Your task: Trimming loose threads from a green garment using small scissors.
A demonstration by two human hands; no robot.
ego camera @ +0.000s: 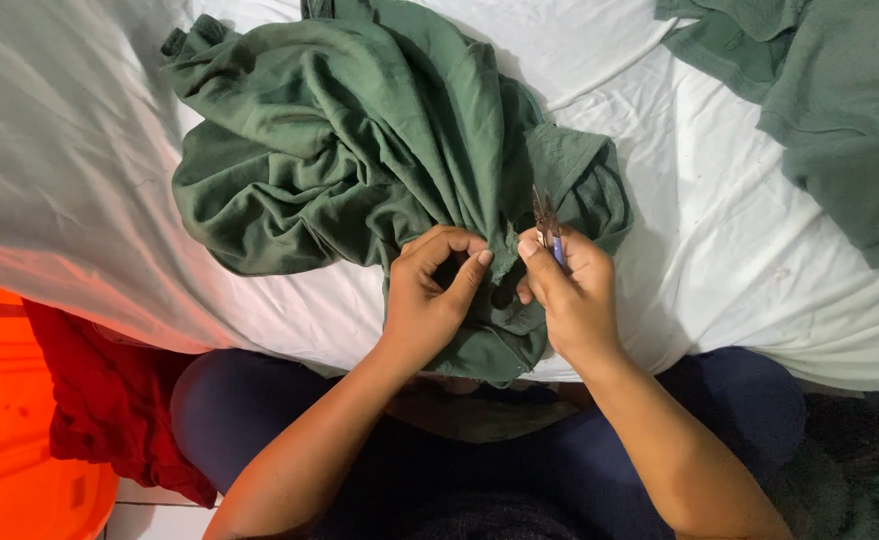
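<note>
- Both hands pinch a bunched green shirt (360, 150) on the white bed sheet (740, 270): left hand (430, 295) grips a fold, right hand (570, 290) closes around small snips (546, 222).
- Snips' handle is hidden in the fist; blades point up, away from the person.

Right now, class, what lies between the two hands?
In the head view, a bunched fold of the green garment lies between the left hand and right hand.

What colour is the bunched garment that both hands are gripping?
Dark green garment, plain with no pattern; clearest in the head view.
</note>
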